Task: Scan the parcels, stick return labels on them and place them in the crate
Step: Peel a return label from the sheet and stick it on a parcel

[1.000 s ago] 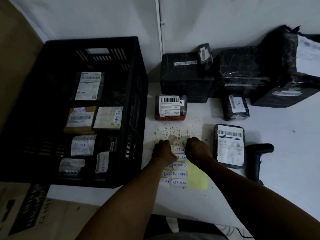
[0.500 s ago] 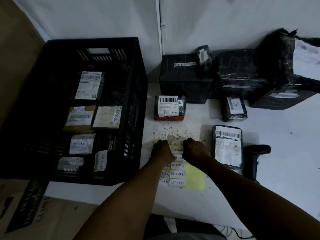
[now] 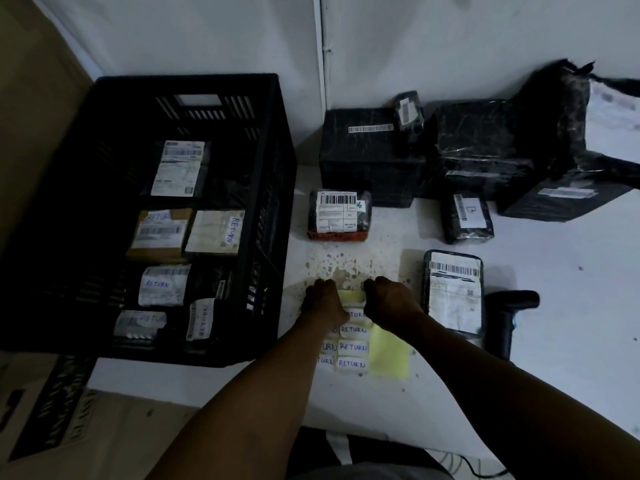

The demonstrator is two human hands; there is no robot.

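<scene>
Between the earlier views and this one the top label's writing had gone from sight, leaving bare yellow backing between the fists, while both hands barely shifted. Nearest lay the label sheet (image 3: 351,346), rows of white RETURN stickers on yellow backing, flat on the table (image 3: 554,358) where both hands could reach it. At its far end the left hand (image 3: 323,299) and right hand (image 3: 389,298) were curled knuckles-up, close together; their fingertips were hidden, so what they pinched could not be told, though the pose suggested one hand pinning the sheet while the other peeled a sticker. Just right of the right hand sat a parcel (image 3: 453,292), barcode up and with no RETURN sticker showing, probably the one awaiting it. The scanner (image 3: 507,313) lay just beside that parcel, seemingly set aside to free the hands. To the left stood the crate (image 3: 266,220), touching the table edge, with several parcels inside, most showing RETURN. Farther back waited two small parcels (image 3: 339,216) and, against the wall, a heap of black-wrapped boxes (image 3: 374,157), none showing a sticker.
</scene>
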